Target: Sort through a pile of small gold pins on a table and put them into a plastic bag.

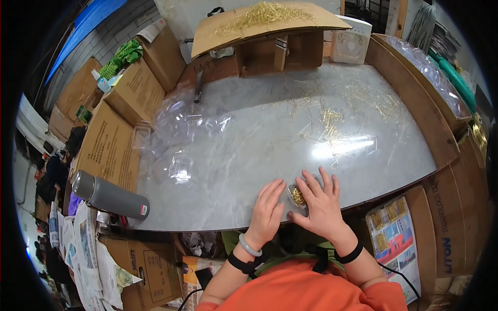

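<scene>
Box (297, 196), small and clear, holding gold pins, sits on the grey table (238, 171) near its front edge, between the person's two hands.

Left hand (268, 211) lies just left of the box, palm down, its fingers nearly straight and held close together, pointing away from the body. The thumb lies on the side toward the box. This hand is not wrapped around anything; whether it touches the box's wall, I cannot tell.

Right hand (321, 206) is spread wide on the box's right, fingers fanned and palm down. Its index finger reaches along the box's right side and covers part of it, while the thumb points left, just below the box. It is not clenched; how firmly it bears on the box cannot be seen.

Beyond the hands, loose pins (330, 122) lie scattered on the table. Clear shells (181, 124) are heaped to the left, and a grey flask (114, 196) lies near the left front corner.
</scene>
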{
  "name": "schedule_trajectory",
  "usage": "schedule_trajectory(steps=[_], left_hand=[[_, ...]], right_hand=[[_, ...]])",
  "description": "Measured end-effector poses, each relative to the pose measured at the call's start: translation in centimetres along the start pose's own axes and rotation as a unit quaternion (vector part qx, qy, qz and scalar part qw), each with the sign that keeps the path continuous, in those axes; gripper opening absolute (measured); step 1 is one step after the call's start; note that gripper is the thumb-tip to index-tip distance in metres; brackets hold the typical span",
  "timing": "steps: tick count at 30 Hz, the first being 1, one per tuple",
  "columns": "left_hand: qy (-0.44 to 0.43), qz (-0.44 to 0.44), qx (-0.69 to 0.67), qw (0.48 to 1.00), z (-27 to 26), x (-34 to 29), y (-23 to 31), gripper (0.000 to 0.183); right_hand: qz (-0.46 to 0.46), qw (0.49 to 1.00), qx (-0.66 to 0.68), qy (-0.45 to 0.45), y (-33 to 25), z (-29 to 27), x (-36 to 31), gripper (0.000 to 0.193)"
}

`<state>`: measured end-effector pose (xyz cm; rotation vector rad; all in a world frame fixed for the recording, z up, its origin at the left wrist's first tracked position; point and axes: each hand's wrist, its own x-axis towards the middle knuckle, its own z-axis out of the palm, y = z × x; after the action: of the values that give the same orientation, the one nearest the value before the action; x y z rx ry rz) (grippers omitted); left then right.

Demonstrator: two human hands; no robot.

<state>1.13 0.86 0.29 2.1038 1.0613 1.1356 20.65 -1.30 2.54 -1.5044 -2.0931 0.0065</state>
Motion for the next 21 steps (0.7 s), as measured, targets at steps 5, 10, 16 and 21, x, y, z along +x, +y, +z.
schedule_trajectory(steps=[5,10,16,21], left_hand=[[-0.002,0.003,0.016,1.000,0.3,0.4,0.2,0.046],[-0.014,0.007,0.026,1.000,0.3,0.5,0.5,0.045],[-0.009,0.011,0.031,0.999,0.4,0.5,0.4,0.045],[-0.014,0.011,0.024,1.000,0.2,0.5,0.4,0.042]], right_hand=[[0.031,0.998,0.060,0.009,0.7,1.5,0.0,0.050],[0.016,0.999,0.005,0.041,0.2,2.1,-0.3,0.043],[0.017,0.996,0.050,0.075,0.2,1.9,0.1,0.040],[0.010,0.992,0.100,0.078,0.3,1.4,0.3,0.044]])
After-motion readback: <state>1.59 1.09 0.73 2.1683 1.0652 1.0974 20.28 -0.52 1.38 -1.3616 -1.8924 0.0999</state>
